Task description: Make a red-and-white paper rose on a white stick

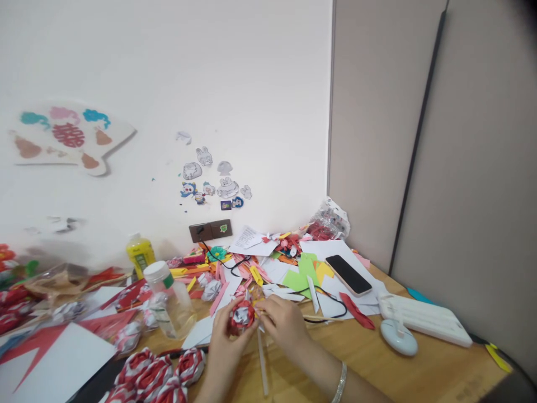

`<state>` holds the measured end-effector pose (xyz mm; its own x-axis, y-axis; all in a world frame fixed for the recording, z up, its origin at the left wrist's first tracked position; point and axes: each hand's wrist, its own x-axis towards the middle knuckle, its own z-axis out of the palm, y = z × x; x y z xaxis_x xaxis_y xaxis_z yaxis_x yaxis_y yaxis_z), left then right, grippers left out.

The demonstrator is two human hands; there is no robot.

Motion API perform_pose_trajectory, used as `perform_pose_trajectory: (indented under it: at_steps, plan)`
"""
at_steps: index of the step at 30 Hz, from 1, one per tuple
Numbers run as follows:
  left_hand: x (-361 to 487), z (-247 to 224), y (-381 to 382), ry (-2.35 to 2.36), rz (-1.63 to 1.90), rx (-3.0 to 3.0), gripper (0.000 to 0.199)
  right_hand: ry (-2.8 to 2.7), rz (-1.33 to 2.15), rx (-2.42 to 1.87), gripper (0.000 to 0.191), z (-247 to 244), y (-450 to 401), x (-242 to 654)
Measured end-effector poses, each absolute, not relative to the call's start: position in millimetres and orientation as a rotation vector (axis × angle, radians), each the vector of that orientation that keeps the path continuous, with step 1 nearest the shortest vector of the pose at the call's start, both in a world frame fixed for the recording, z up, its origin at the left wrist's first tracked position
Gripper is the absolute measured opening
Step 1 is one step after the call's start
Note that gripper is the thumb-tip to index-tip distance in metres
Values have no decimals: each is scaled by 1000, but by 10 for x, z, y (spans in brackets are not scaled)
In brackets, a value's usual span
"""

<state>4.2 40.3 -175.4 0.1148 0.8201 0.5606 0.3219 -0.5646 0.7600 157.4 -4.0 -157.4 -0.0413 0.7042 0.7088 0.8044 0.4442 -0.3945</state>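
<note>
White wall (260, 84) rises behind a wooden counter (419, 369), with a fan-shaped cutout (68, 134) up at the left and small cartoon stickers (227, 187) nearer the middle; grey panels (369, 134) close off the right. Along the counter from the left come a blank white sheet (67, 364) over red paper, a cluster of red-and-white paper rosettes (153, 376) at the near edge, a yellow bottle (140, 254) by the wall and a clear plastic jar (178, 308) with a white lid, leaning. Next is the left hand (229, 330), its grip curled around a red-and-white paper flower (242, 316), which sits between thumb and fingers, its pale centre showing. At the flower's right edge, the right hand (279, 320) brings its fingertips together; I cannot tell whether that grip is clenched on anything. A slim white stick (262, 364) runs down just below the flower. Paper scraps (300, 278) lie beyond both hands. Farther right are a black-screened smartphone (349, 275), a twisted red strip (356, 311) and a pale computer mouse (398, 337).
</note>
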Motion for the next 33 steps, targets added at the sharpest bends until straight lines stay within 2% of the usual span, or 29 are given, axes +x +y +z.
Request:
perform_pose_trajectory:
  at_steps: [6,10,15,18,22,33]
  plan:
    - [-28,-1734,413,1111,1581,2129,42,-1953,-92,-1368,14,-1505,-64,1606]
    - [-33,-1748,444,1023,1529,2126,34,-1960,-38,-1395,14,-1488,-69,1617]
    - [0,-1772,445,1008,1503,2227,37,-1820,5,-1344,25,-1473,-87,1620]
    - [22,-1774,418,1005,1457,2265,38,-1771,-1,-1250,17,-1492,-66,1623]
    - [32,-1768,385,996,1438,2272,35,-1760,-5,-1134,18,-1524,-27,1615]
    - [29,-1814,378,998,1428,2312,34,-1770,82,-1128,7,-1537,-63,1575]
